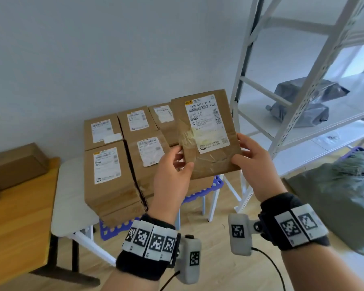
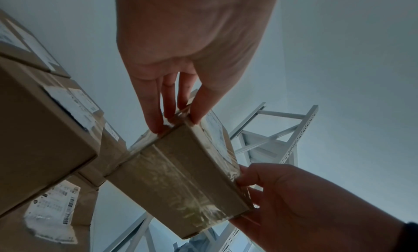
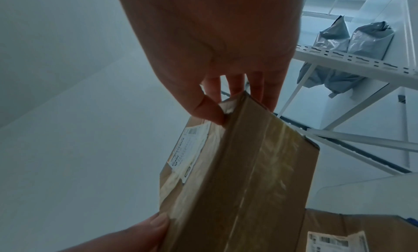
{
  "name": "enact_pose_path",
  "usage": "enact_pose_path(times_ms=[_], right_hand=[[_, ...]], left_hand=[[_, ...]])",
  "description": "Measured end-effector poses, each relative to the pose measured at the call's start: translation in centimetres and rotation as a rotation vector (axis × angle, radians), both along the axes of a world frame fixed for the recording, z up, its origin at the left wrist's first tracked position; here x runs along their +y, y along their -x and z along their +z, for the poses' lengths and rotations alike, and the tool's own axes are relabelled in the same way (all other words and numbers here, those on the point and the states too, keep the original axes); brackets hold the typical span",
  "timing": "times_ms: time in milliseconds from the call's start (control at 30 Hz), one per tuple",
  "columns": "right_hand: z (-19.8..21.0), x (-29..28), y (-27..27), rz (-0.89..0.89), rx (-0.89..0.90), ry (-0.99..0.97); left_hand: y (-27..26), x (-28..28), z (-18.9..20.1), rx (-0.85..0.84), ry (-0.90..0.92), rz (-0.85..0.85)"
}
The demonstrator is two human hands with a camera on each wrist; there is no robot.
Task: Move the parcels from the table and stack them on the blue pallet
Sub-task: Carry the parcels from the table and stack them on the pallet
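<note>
I hold one brown cardboard parcel (image 1: 206,133) with a white shipping label in the air, tilted, between both hands. My left hand (image 1: 183,162) pinches its near left corner, thumb on the taped face. My right hand (image 1: 243,152) grips the near right corner. The parcel hangs over the right end of a stack of several labelled brown parcels (image 1: 111,171) lying on the blue pallet (image 1: 116,227). The left wrist view shows my left hand (image 2: 176,118) pinching the parcel (image 2: 185,175). In the right wrist view my right hand (image 3: 226,109) pinches the same parcel (image 3: 248,175).
A white tabletop (image 1: 69,198) lies under the pallet's left side. A wooden table (image 1: 15,223) at far left carries a plain brown box (image 1: 15,164). A white metal rack (image 1: 281,101) with grey poly bags (image 1: 307,91) stands right. A grey-green sack (image 1: 344,196) sits near my right arm.
</note>
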State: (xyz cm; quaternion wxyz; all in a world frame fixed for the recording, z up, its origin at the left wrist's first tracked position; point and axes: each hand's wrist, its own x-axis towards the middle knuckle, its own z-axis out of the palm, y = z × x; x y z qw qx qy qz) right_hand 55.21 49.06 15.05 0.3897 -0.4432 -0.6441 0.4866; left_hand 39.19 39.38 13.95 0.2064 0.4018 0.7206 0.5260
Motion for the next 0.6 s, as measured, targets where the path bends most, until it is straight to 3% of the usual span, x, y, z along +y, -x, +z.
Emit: enact_pose_path(times_ms=[267,433,600], right_hand=[[-1.8,5.4,1.3,0.07,-0.088,0.103],[-3.6,8.0,2.8,0.172,-0.135,0.168],[-5.5,10.5,3.9,0.281,-0.19,0.217]], left_hand=[[1.6,5.1,-1.9,0.021,0.112,0.004],[3.1,6.9,-2.6,0.219,0.217,0.048],[4.4,8.2,-3.6,0.433,0.435,0.062]])
